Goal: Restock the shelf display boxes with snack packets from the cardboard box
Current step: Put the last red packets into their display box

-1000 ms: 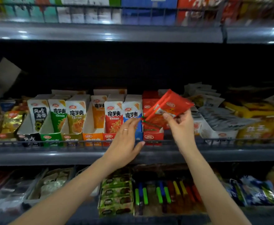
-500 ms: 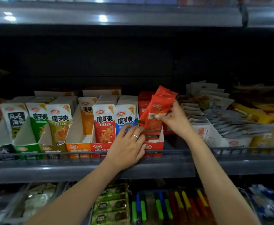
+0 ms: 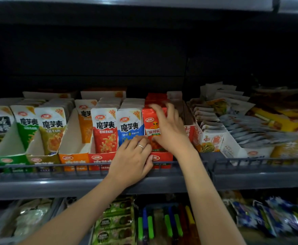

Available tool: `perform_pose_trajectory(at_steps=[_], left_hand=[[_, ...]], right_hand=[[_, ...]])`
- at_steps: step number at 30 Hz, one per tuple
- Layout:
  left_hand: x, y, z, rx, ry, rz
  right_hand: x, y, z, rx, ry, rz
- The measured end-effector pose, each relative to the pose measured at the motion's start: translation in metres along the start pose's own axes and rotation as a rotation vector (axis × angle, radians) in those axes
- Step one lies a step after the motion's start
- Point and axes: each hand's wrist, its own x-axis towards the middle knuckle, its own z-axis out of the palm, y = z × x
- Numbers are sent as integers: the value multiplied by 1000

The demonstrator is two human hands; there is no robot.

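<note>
Reaching into a dim shop shelf [image 3: 56, 184], a person works both bare hands at the centre of the frame, where the red snack packets [image 3: 149, 121] stand upright in a red display box [image 3: 162, 159] behind the wire rail [image 3: 38, 167]. The right hand [image 3: 169, 131] lies over the front of those packets, its fingers spread and bent across their top edge; motion blur makes it impossible to tell whether it grasps them or only presses on them. The left hand [image 3: 130, 161], a ring on one finger, curls its fingers over the front lip of the row of display boxes [image 3: 74, 159] at the foot of a blue packet [image 3: 129, 124], its thumb touching the red display box. Further boxes of green, olive, orange and red packets run towards the left of the frame. At right, white and grey sachets [image 3: 247, 133] lie fanned in open cartons. On the lower shelf, bottom centre, sit green, blue and yellow stick-shaped items [image 3: 151, 225].
</note>
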Motion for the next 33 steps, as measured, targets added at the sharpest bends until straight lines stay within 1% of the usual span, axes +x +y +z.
perform_pose_trajectory(at_steps=[2, 5, 6, 7, 9, 12, 15, 16, 19, 21, 23, 25, 27, 29, 30, 31, 32, 33], left_hand=[[0, 0, 0, -1, -1, 1], [-1, 0, 0, 0, 7, 7], [-1, 0, 0, 0, 6, 6], [-1, 0, 0, -2, 0, 3], [-1, 0, 0, -7, -11, -3], [-1, 1, -1, -11, -23, -6], [-1, 1, -2, -11, -37, -13], [-1, 1, -2, -12, -42, -17], [0, 1, -3, -23, -47, -16], [0, 1, -4, -29, -43, -6], [0, 0, -4, -34, -42, 6], [-1, 0, -3, -43, -53, 10], [-1, -1, -2, -44, -70, 7], [-2, -1, -1, -36, -81, 7], [-2, -1, -1, -32, -82, 9], [-2, -1, -1, -30, -84, 11], [-2, -1, 0, -28, -83, 11], [-2, -1, -1, -27, -83, 9]], right_hand=[[2, -3, 2, -33, 34, 26], [4, 0, 1, -57, 78, 154], [4, 1, 1, -22, 71, 177], [4, 3, 2, 57, 53, 177], [5, 5, 6, 297, 4, 162], [7, 5, 11, 663, -28, 288], [12, 9, 10, 857, -133, 336], [14, 12, 9, 866, -176, 330], [15, 14, 7, 775, -274, 305], [16, 17, 9, 737, -310, 312], [18, 20, 10, 754, -283, 331], [20, 19, 5, 877, -226, 365], [28, 14, -2, 1094, -159, 436], [42, 14, -2, 1368, -21, 540], [52, 16, 0, 1462, 51, 606], [61, 16, 0, 1485, 84, 670], [67, 14, -1, 1439, 65, 717], [70, 13, 0, 1377, 11, 741]])
